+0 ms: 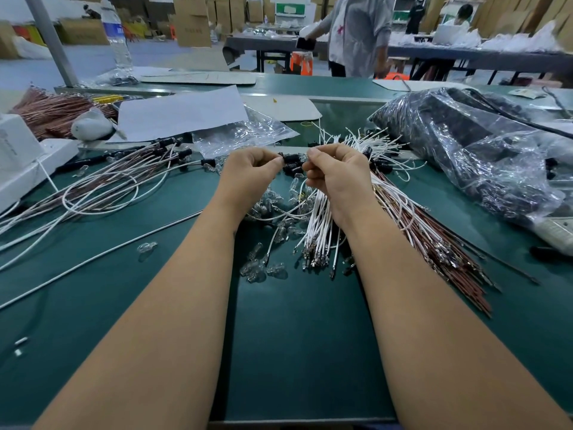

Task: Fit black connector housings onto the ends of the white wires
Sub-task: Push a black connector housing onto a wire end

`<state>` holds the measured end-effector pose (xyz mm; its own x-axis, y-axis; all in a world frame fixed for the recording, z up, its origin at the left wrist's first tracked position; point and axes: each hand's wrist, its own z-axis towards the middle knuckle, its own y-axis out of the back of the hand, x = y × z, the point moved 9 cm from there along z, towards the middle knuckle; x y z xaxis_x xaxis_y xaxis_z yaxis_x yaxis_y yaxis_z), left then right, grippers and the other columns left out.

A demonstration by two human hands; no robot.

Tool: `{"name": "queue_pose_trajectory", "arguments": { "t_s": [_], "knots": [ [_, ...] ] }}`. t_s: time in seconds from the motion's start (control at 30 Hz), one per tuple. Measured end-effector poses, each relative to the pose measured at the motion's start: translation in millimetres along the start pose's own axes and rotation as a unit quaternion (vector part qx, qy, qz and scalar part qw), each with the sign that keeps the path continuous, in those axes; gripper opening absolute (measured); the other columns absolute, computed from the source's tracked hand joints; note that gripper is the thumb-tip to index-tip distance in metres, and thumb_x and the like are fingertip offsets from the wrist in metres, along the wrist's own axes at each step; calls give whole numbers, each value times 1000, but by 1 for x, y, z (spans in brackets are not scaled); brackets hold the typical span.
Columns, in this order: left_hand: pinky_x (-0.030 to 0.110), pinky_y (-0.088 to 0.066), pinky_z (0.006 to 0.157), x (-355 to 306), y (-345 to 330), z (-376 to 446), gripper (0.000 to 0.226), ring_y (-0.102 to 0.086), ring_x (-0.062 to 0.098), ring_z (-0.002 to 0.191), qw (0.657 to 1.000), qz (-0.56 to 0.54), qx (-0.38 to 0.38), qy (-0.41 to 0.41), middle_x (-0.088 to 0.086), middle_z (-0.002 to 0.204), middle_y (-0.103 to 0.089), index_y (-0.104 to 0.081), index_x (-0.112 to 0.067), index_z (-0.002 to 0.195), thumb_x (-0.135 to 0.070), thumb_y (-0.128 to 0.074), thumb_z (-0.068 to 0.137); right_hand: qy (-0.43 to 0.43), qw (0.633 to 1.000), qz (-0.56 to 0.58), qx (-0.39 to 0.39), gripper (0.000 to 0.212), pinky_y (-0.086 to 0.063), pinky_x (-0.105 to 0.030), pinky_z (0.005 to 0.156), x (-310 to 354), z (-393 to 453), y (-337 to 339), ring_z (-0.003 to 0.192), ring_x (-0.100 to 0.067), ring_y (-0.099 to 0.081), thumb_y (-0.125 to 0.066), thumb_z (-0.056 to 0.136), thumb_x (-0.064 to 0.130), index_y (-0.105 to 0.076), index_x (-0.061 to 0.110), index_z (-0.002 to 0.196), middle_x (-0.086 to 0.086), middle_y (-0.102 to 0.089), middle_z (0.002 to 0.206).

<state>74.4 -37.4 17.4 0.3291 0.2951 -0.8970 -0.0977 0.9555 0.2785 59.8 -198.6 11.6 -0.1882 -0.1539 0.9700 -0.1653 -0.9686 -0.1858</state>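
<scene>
Left hand [251, 169] pinches a black housing [290, 158] at its fingertips, long axis pointing across toward the right hand [336, 172], whose curled fingers grip the white wires [319, 218] just beside it; which wire end meets the housing cannot be told

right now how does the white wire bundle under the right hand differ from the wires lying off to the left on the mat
The white wire bundle is short, straight and gathered tight, gripped by the right hand; the left-side wires are long, loosely curved and spread out, with no hand on them. The left-side wires carry black housings at their far ends; the bundle's near ends show bare metal terminals. Both lie on the green mat.
</scene>
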Motion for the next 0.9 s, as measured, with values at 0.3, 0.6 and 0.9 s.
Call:
{"name": "queue_pose_trajectory", "arguments": {
  "t_s": [0.3, 0.6, 0.9],
  "knots": [
    [10, -34, 47, 1, -1, 2, 16, -39, -3, 43, 1000, 4, -4, -5, 1, 65, -55, -66, -21, 76, -16, -63, 91, 3, 999, -35, -7, 14, -50, -21, 51, 0, 1, 1, 55, -11, -56, -60, 92, 2, -60, 8, 79, -8, -61, 69],
    [9, -39, 52, 3, -2, 3, 13, -48, -3, 49, 1000, -11, 12, 3, -3, 65, -61, -68, -20, 79, -12, -65, 88, 9, 999, -42, 4, 13, -54, -22, 56, 0, 1, -2, 60, -13, -58, -61, 91, 1, -60, 8, 80, -9, -62, 72],
    [15, -40, 58, 5, 0, 5, 14, -51, 7, 59, 999, -27, 23, -26, -10, 59, -64, -70, -21, 77, -11, -68, 88, 15, 998, -31, 46, 10, -59, -29, 65, -1, -1, -7, 60, -13, -60, -60, 91, -1, -61, 5, 84, -10, -64, 72]
  ]
}}
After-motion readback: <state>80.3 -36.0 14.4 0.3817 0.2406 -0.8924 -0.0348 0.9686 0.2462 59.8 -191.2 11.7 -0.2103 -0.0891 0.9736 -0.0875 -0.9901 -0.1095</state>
